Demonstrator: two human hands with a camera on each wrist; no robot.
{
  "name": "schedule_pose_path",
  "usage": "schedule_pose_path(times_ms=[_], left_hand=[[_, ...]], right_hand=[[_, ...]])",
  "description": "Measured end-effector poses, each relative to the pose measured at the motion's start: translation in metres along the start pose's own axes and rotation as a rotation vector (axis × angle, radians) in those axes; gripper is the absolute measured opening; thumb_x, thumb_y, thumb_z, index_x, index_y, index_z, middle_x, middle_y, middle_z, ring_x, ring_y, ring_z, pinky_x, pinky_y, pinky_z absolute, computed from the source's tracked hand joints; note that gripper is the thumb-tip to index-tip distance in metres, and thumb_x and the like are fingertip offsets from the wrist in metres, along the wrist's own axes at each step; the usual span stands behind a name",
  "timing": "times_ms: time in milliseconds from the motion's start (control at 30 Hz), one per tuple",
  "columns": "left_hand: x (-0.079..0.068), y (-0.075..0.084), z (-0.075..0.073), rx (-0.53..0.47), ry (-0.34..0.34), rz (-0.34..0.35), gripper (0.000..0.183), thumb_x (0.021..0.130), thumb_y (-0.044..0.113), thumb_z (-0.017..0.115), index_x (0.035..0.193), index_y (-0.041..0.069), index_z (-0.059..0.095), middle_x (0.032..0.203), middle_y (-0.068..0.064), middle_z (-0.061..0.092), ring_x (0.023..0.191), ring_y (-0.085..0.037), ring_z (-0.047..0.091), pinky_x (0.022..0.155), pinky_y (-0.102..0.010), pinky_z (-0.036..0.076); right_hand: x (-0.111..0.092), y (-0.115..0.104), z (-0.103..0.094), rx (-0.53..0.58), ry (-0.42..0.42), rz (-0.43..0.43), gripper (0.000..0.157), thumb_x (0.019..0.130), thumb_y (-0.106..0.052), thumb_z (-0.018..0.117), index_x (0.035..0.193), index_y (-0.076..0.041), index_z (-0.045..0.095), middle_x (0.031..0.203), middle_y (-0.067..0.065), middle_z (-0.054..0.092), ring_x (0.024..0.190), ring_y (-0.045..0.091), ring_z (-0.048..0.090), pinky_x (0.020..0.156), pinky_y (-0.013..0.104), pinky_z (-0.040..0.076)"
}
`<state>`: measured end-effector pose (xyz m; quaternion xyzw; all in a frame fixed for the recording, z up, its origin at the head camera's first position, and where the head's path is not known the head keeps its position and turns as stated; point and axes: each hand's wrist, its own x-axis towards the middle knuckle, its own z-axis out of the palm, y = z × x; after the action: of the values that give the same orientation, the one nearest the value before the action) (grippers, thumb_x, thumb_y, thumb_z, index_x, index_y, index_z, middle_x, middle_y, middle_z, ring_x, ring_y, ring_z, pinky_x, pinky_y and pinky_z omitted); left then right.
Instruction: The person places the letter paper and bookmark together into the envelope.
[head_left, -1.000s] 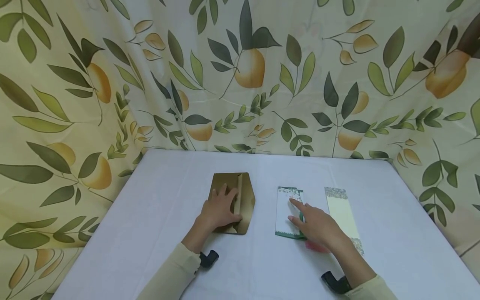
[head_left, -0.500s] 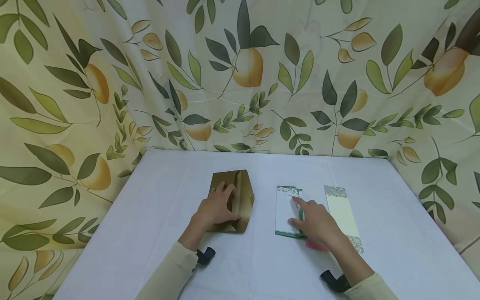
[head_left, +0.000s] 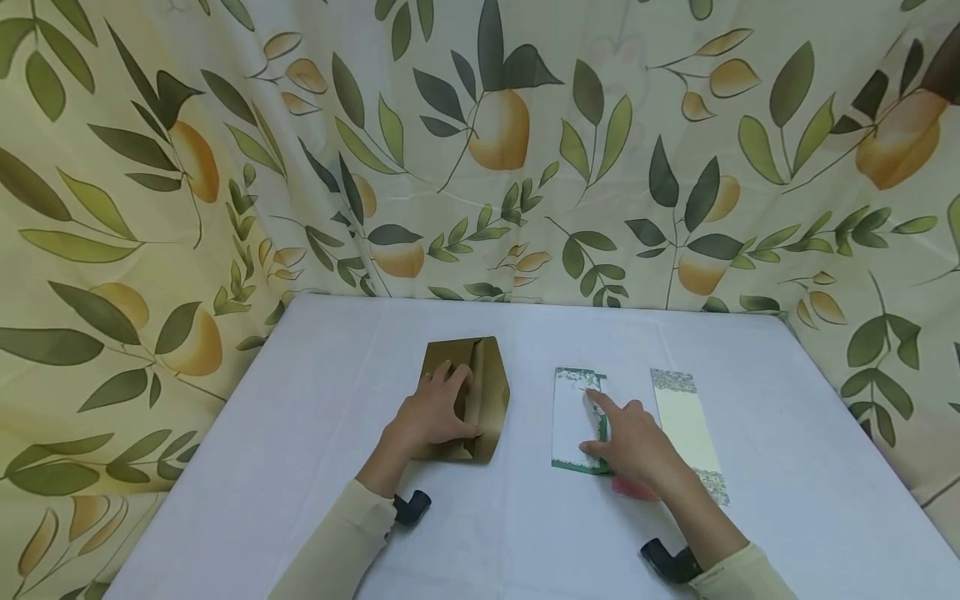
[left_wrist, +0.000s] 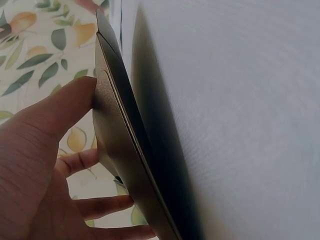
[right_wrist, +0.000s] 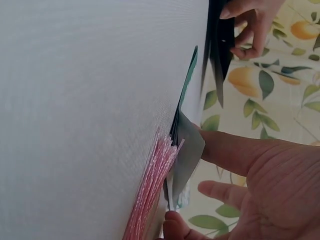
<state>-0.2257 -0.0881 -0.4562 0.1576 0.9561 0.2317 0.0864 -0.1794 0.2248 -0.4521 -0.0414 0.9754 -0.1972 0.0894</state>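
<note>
A gold envelope (head_left: 491, 400) is at left of centre, its pointed flap facing right. My left hand (head_left: 431, 417) lies over its back, thumb and fingers gripping it around the folded ridge. The left wrist view shows the envelope (left_wrist: 117, 115) tilted up from the cloth, a dark shadow beneath. Right of centre lies a small stack of white, green-edged bookmarks (head_left: 573, 425). My right hand (head_left: 637, 442) pinches the top bookmark between thumb and index finger, and it bows up in the right wrist view. A pink tassel (right_wrist: 155, 190) spreads beside it, mostly hidden under my palm in the head view.
A long cream bookmark (head_left: 686, 425) with grey patterned ends lies right of my right hand. White cloth (head_left: 337, 367) covers the table. A leaf-and-fruit print curtain (head_left: 450, 208) hangs around its back and sides. Black wrist mounts (head_left: 671, 562) sit below both hands.
My left hand has raised the envelope slightly, so it now stands a little tilted. My right hand's index finger has shifted slightly right on the bookmark.
</note>
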Motion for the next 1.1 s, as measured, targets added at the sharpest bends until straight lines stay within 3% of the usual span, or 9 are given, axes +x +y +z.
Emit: schedule_pose_path(times_ms=[700, 967, 1100], left_hand=[[0.0021, 0.0008, 0.001, 0.026, -0.016, -0.003, 0.082, 0.081, 0.04, 0.087, 0.147, 0.018, 0.043, 0.163, -0.024, 0.027, 0.142, -0.053, 0.033, 0.093, -0.07, 0.045], [0.0021, -0.0005, 0.0032, 0.013, -0.025, -0.009, 0.084, 0.081, 0.042, 0.087, 0.148, 0.019, 0.042, 0.164, -0.023, 0.025, 0.143, -0.053, 0.031, 0.096, -0.071, 0.042], [0.0023, -0.0005, 0.004, 0.019, -0.024, -0.012, 0.084, 0.08, 0.043, 0.088, 0.147, 0.02, 0.043, 0.164, -0.023, 0.025, 0.144, -0.052, 0.031, 0.096, -0.071, 0.042]], right_hand=[[0.0024, -0.0021, -0.0003, 0.026, -0.064, -0.006, 0.084, 0.09, -0.023, 0.082, 0.159, -0.009, 0.035, 0.099, 0.028, 0.054, 0.075, 0.031, 0.053, 0.062, 0.045, 0.046], [0.0045, -0.0017, 0.0021, 0.062, -0.078, -0.038, 0.08, 0.089, -0.018, 0.082, 0.156, -0.006, 0.039, 0.115, 0.031, 0.064, 0.088, 0.034, 0.06, 0.077, 0.055, 0.05], [0.004, -0.0007, 0.0025, 0.095, -0.07, -0.05, 0.081, 0.088, -0.016, 0.083, 0.156, -0.006, 0.039, 0.119, 0.028, 0.067, 0.087, 0.03, 0.061, 0.077, 0.054, 0.05]])
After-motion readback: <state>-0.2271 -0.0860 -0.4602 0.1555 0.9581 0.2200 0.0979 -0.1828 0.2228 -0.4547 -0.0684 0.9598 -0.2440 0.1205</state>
